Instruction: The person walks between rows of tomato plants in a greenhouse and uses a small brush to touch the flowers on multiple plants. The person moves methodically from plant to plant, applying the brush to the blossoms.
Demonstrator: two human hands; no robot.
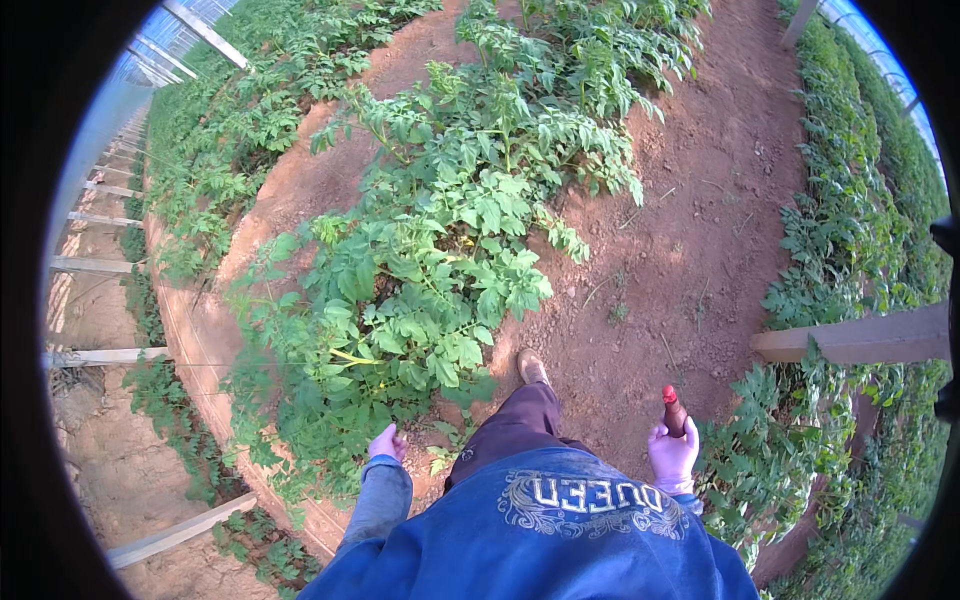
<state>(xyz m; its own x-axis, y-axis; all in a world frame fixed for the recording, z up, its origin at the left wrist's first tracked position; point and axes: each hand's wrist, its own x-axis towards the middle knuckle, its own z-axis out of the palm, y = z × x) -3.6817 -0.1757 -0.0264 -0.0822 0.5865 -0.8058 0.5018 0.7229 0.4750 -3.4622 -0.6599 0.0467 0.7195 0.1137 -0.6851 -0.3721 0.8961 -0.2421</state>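
Note:
My right hand (673, 454) is wrapped around a small brown bottle (674, 418) with a red top, held upright over the soil path. My left hand (388, 444) is beside the lower edge of a row of leafy green tomato plants (420, 285), its fingers curled. Whether anything small is between those fingers is not visible. Some yellow flowers and a yellowish stem (352, 358) show among the leaves. One shoe (532, 367) stands on the soil at the right side of this row.
A reddish soil path (690, 225) runs along the right of the row. Beyond it, a concrete post (847, 334) leans in from the right, among more plants (847, 187). Another plant row (217, 172) lies left, with several pale posts (184, 529) at the far left.

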